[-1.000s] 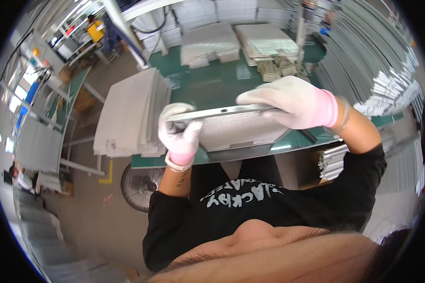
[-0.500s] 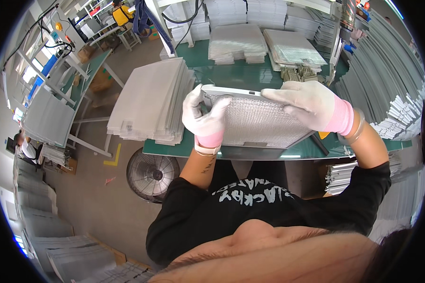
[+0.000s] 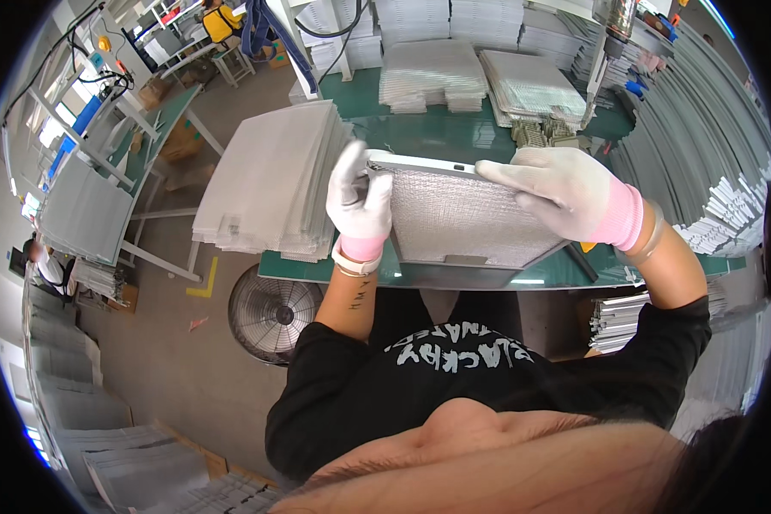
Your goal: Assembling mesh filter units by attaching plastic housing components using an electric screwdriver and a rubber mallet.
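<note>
Panel (image 3: pixel 467 214) tilts over the near part of the green table (image 3: pixel 403 133), long axis left to right, mesh face toward the person. Right hand (image 3: pixel 565 193) clamps its right end — left hand (image 3: pixel 360 193), thumb and fingers parted, meets its left corner. Behind lies a sheet stack (image 3: pixel 433 70).

Panel's (image 3: pixel 471 214) far face is out of sight, its upper right corner's under the right hand (image 3: pixel 565 193); can't tell if the left hand (image 3: pixel 360 201), fingertips blurred, touches the other corner. Yellow bit (image 3: pixel 588 247) mostly hidden by the right wrist, type unclear; fan (image 3: pixel 274 315) partly behind the left arm. Back stacks (image 3: pixel 487 26) cut by the top edge, seated co-worker (image 3: pixel 53 267) too small to read.
</note>
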Demonstrator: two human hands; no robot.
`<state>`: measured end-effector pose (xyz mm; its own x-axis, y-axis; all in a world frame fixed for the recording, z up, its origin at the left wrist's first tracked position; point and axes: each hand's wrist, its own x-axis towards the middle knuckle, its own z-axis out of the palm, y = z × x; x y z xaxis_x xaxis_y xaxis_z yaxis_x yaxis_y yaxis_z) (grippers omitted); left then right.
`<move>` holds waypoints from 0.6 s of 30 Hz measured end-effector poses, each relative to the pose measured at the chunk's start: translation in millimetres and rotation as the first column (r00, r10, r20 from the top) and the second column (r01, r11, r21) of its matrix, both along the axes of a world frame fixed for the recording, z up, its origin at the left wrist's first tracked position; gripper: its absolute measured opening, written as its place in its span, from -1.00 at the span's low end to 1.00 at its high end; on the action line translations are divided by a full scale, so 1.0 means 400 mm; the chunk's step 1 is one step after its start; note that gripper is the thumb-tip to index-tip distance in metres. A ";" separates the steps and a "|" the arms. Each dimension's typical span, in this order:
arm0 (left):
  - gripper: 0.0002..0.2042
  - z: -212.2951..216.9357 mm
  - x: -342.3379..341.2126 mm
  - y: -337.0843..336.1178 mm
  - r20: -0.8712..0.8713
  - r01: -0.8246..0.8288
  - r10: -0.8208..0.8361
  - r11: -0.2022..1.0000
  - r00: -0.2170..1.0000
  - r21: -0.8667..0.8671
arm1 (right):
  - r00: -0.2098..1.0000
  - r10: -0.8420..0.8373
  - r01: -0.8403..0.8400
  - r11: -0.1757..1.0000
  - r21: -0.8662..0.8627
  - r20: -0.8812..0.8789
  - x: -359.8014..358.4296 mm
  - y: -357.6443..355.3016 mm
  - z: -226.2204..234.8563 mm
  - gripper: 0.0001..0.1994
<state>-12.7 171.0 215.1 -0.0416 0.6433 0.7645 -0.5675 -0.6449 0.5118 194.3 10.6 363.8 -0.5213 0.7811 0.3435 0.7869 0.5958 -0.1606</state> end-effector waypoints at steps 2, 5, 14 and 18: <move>-0.65 -0.005 -0.010 0.020 -0.028 0.008 -0.006 0.998 1.000 0.064 | 1.000 0.006 -0.006 1.000 0.009 -0.002 0.000 -0.002 0.001 -0.40; -0.66 0.013 -0.003 0.036 -0.067 -0.030 0.044 0.980 0.997 0.195 | 0.998 -0.027 0.027 1.000 0.005 0.050 0.005 -0.001 -0.005 -0.43; -0.64 0.015 -0.011 0.038 -0.146 0.065 -0.030 0.968 0.989 0.241 | 0.997 0.013 -0.019 0.997 0.081 0.077 0.001 0.010 -0.006 -0.47; -0.61 0.000 -0.006 0.031 -0.205 0.109 -0.054 0.957 0.977 0.268 | 0.987 -0.084 0.068 0.991 0.117 0.136 -0.025 0.023 0.002 -0.58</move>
